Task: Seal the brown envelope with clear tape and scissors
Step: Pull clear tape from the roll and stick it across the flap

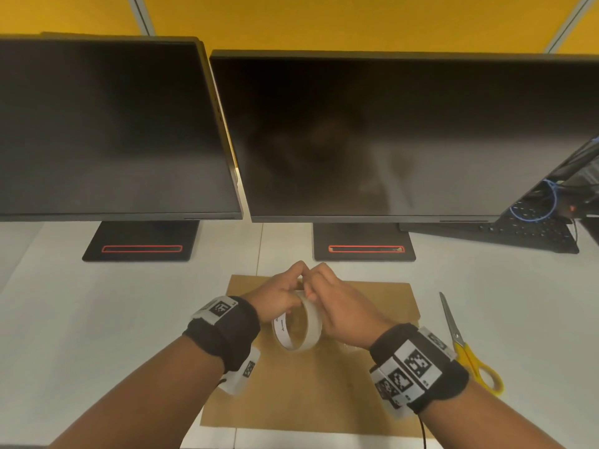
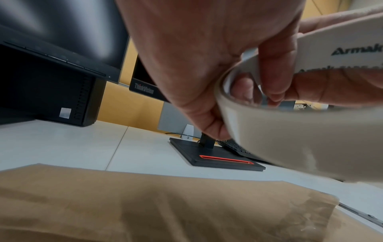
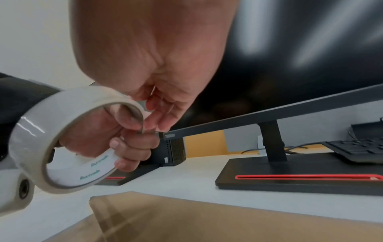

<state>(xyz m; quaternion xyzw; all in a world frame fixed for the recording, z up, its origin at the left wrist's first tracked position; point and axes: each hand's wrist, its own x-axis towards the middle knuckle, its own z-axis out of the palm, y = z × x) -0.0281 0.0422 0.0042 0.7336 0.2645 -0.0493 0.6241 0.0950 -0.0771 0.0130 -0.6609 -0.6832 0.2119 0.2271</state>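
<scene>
The brown envelope [image 1: 324, 393] lies flat on the white desk in front of me. Both hands hold a roll of clear tape [image 1: 299, 324] just above its far half. My left hand [image 1: 285, 291] grips the roll with fingers curled through the white core [image 3: 97, 173]. My right hand [image 1: 321, 286] pinches at the roll's top rim with its fingertips [image 3: 155, 122]; no freed tape strip shows. In the left wrist view the roll [image 2: 290, 139] hangs over the envelope [image 2: 145, 204]. The yellow-handled scissors [image 1: 466, 348] lie shut on the desk, right of the envelope.
Two dark monitors stand behind the envelope on black bases [image 1: 364, 243] with red slots. A black keyboard [image 1: 534, 231] lies at the back right beside blue cabling. A small black computer [image 2: 62, 98] stands at the back left. Bare desk [image 1: 97, 319] lies to the left.
</scene>
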